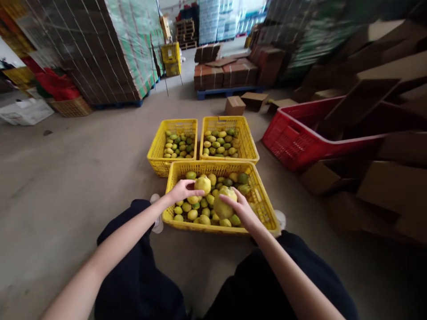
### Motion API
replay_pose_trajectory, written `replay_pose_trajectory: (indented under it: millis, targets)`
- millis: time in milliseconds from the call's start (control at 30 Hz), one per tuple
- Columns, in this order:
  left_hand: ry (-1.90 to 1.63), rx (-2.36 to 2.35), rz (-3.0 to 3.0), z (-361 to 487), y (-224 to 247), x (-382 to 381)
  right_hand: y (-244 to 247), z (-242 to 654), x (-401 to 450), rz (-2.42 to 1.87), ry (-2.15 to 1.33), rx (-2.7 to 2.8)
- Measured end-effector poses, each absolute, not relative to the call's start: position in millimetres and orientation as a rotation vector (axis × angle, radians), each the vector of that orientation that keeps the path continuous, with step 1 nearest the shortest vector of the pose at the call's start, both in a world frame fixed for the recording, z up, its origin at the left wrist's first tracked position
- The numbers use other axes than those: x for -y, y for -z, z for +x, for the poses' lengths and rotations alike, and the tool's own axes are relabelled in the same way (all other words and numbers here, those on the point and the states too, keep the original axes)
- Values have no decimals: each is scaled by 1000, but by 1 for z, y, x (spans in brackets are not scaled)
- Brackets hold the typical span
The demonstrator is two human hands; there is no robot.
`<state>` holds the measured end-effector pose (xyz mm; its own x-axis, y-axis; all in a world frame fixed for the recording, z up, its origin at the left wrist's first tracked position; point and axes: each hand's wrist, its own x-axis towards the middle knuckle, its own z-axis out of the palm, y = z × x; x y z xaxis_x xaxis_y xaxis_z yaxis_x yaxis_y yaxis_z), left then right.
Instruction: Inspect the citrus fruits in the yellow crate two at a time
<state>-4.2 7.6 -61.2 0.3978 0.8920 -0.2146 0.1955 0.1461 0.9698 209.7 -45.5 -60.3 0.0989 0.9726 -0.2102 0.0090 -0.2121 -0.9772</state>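
Observation:
Over the nearest yellow crate (213, 229), my left hand (182, 191) is closed around a yellow lemon (203, 185). My right hand (240, 208) grips another, larger-looking lemon (224, 208), raised nearer to the camera. Both fruits are held above many lemons (192, 215) in yellow and green shades that lie loose in this crate. Behind it, side by side, stand a left yellow crate (151, 149) and a right yellow crate (251, 149), each with smaller-looking yellow and green lemons inside.
A red crate (293, 142) with cardboard stands at the right, beside heaped cardboard boxes (390, 186). Bundled flat cardboard (227, 75) rests on a blue pallet (222, 93) farther back. A tall wrapped stack (90, 49) rises at the left. Concrete floor (83, 164) surrounds the crates.

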Motion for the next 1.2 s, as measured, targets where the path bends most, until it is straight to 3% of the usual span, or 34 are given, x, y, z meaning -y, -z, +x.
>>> replay_pose_trajectory:
  millis: [167, 300, 400, 500, 633, 1200]
  targets:
    - [-706, -559, 820, -4, 12, 31, 44, 201, 58, -1352, -1244, 1174]
    - [-627, -382, 627, 1, 0, 33, 38, 199, 47, -1226, -1198, 1164]
    - [-745, -457, 402, 6, 6, 21, 42, 198, 34, -1139, -1266, 1005]
    - [-905, -672, 202, 8, 18, 10, 48, 193, 26, -1078, -1548, 668]
    - [-932, -904, 242, 8, 27, 5, 51, 187, 26, -983, -1782, 443]
    - [-867, -903, 52, 14, 34, 12, 63, 187, 31, -1214, -1830, 95]
